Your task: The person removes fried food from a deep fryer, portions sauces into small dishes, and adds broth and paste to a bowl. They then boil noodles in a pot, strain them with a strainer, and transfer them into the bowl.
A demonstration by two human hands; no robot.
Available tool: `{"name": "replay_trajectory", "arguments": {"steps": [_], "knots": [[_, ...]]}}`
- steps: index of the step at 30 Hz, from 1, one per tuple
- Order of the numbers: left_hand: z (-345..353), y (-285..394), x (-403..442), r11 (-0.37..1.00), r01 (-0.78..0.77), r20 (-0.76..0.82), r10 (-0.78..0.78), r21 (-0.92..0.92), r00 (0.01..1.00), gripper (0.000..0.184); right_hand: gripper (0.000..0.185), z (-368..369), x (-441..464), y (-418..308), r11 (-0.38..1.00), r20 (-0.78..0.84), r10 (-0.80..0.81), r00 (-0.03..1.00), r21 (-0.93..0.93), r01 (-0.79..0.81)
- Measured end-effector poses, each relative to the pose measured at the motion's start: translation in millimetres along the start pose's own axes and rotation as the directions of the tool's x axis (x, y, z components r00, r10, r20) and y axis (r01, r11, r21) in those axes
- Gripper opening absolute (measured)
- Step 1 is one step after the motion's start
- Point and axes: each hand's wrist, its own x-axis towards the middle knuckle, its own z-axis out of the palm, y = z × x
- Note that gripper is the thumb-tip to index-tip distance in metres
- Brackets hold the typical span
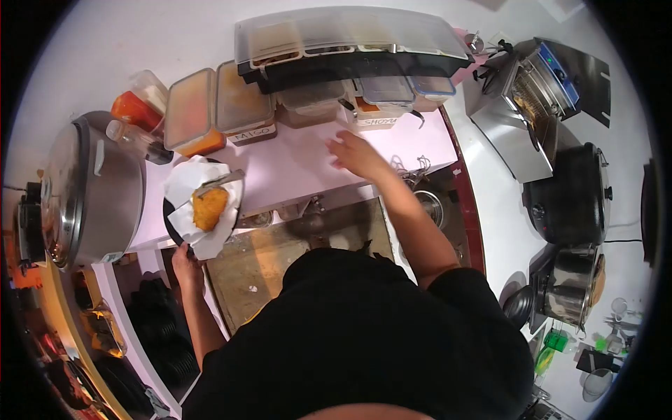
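Note:
My left hand grips the near rim of a black plate at the left end of the pink counter. White paper lines the plate, and a golden fried cutlet lies on it. Metal tongs rest across the paper beside the cutlet's far end. Over the counter's right half, my right hand is open with its fingers apart and nothing in it, slightly blurred. Nearest to it is a lidded container marked SHOYU, just beyond the fingers.
Lidded containers, one marked MISO, line the counter's back below a clear-lidded condiment box. A large steel pot stands left, beside bottles. A deep fryer and a black cooker are at right.

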Motion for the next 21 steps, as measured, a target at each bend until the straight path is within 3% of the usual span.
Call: {"name": "replay_trajectory", "arguments": {"steps": [2, 3, 5, 6, 8, 10, 11, 12, 13, 14, 15, 16, 17, 19, 21], "knots": [[-9, 5, 9, 0.996, -0.084, -0.084, 0.087, 0.035, 0.993, 0.03, 0.06, 34, 43, 12, 0.97, -0.318, -0.243, 0.916, -0.075, 0.232], [-11, 5, 16, 0.992, -0.122, -0.092, 0.123, 0.019, 0.988, 0.03, 0.06, 43, 56, 7, 0.97, -0.32, -0.242, 0.916, -0.073, 0.231], [-21, -1, 34, 0.994, -0.11, -0.095, 0.109, -0.014, 0.99, 0.03, 0.056, 53, 74, -4, 0.913, -0.675, -0.198, 0.711, 0.136, 0.384], [-25, -3, 40, 0.994, -0.099, -0.099, 0.094, -0.047, 0.991, 0.031, 0.056, 55, 76, -9, 0.914, -0.677, -0.196, 0.71, 0.137, 0.382], [-14, -7, 33, 0.993, -0.099, -0.1, 0.093, -0.064, 0.991, 0.04, 0.036, 57, 78, -17, 0.742, -0.692, -0.221, 0.687, 0.337, 0.579], [23, 3, 5, 0.904, -0.126, -0.217, 0.038, -0.408, 0.975, 0.052, 0.034, 57, 91, -10, 0.698, -0.676, -0.175, 0.716, 0.427, 0.574], [18, -15, 3, 0.916, -0.088, -0.266, -0.021, -0.392, 0.964, 0.059, 0.032, 58, 96, -8, 0.647, -0.651, -0.138, 0.746, 0.511, 0.565], [35, -19, -7, 0.886, -0.097, -0.341, -0.072, -0.454, 0.937, 0.049, 0.032, 58, 97, -6, 0.65, -0.645, -0.134, 0.752, 0.516, 0.558], [13, -56, 4, 0.886, -0.113, -0.247, -0.002, -0.45, 0.969, 0.037, 0.035, 57, 99, -5, 0.698, -0.671, -0.051, 0.74, 0.506, 0.507], [24, -85, 1, 0.902, -0.307, -0.249, 0.236, -0.303, 0.939, 0.027, 0.038, 56, 100, -8, 0.739, -0.697, 0.025, 0.717, 0.496, 0.457], [66, -83, -10, 0.917, -0.315, -0.308, 0.235, -0.246, 0.922, 0.022, 0.047, 58, 83, -22, 0.69, -0.67, 0.088, 0.738, 0.575, 0.439], [79, -90, -9, 0.969, -0.206, 0.001, 0.208, -0.139, 0.978, 0.02, 0.047, 61, 80, -24, 0.692, -0.668, 0.08, 0.74, 0.572, 0.441], [115, -79, -16, 0.973, -0.23, 0.19, 0.222, 0.025, 0.956, 0.019, 0.049, 65, 77, -24, 0.675, -0.716, 0.038, 0.697, 0.532, 0.51], [181, -57, -10, 0.981, -0.183, 0.521, 0.126, 0.059, 0.844, 0.03, 0.051, 75, 78, -7, 0.655, -0.755, -0.008, 0.656, 0.492, 0.574], [236, -47, 6, 0.991, -0.131, 0.448, 0.11, 0.017, 0.887, 0.041, 0.045, 82, 96, 35, 0.798, -0.801, 0.021, 0.598, 0.374, 0.473]]}}
